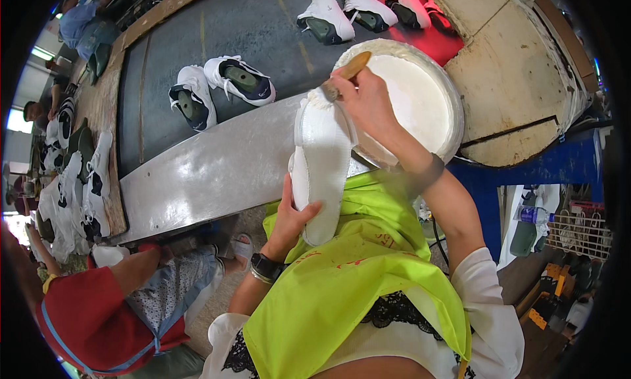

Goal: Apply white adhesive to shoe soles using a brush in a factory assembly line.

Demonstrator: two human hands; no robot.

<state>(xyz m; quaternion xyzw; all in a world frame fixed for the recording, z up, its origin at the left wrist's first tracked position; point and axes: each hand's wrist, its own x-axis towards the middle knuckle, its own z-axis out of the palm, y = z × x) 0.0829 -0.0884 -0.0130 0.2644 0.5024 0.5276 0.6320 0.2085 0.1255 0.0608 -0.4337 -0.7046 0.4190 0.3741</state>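
My left hand (294,218) grips a white shoe (322,162) by its heel end, sole side up, over my lap and yellow-green apron (355,274). My right hand (365,103) holds a wooden-handled brush (345,73) whose bristles touch the toe end of the upturned sole. Just beyond that hand stands a large round white bowl (420,96) of white paste, on the edge of the steel bench.
A dark conveyor belt (236,24) carries pairs of white and dark shoes (220,86), with more at the top (358,11). A steel ledge (210,168) runs along it. A person in a red top (98,307) sits at my left; stacked shoes (75,182) lie far left. A blue frame (526,168) is on the right.
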